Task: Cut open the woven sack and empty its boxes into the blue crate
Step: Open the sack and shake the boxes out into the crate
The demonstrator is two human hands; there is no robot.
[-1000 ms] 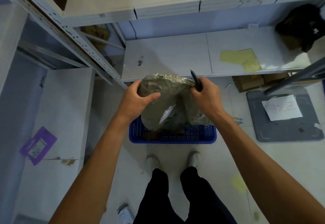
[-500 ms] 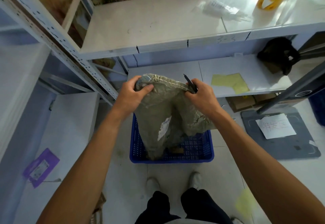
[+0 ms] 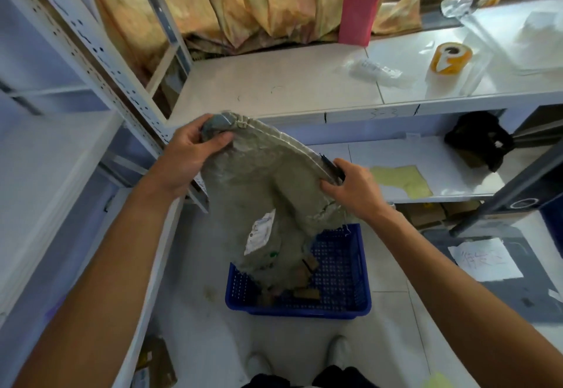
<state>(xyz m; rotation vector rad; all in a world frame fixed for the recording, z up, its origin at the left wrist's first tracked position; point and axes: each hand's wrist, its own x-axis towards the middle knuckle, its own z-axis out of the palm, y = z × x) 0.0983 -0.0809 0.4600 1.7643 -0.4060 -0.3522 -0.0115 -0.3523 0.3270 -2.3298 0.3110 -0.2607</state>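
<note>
From the head view, one woven sack (image 3: 268, 192) hangs upside down over one blue crate (image 3: 341, 272), its open end low inside the crate. The left hand (image 3: 189, 156) pinches one top corner, and the right hand (image 3: 353, 186) grips the other corner together with a dark tool (image 3: 330, 165), maybe a cutter. About three brown boxes (image 3: 306, 293) lie in the crate, but blur makes the count unsure.
</note>
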